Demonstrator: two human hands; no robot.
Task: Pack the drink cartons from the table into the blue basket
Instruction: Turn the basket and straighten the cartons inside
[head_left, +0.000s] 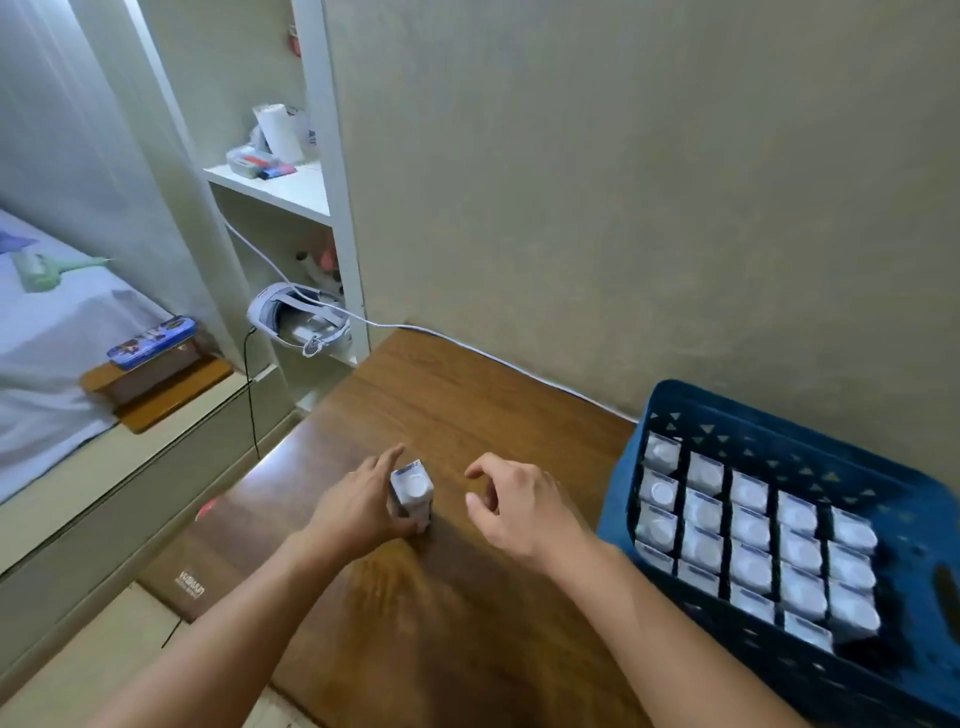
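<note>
One white drink carton (412, 493) with a round cap stands upright on the wooden table (467, 395). My left hand (358, 506) grips it from the left, thumb in front and fingers behind. My right hand (519, 501) hovers just right of the carton with curled fingers, holding nothing and not touching it. The blue basket (779, 415) sits at the table's right side, against the wall. Several white cartons (753, 535) stand packed in rows inside it.
A white cable (467, 348) runs along the table's back edge at the wall. A white shelf unit (322, 208) with a headset (298, 317) stands at the table's far left corner. A bed (52, 338) lies further left.
</note>
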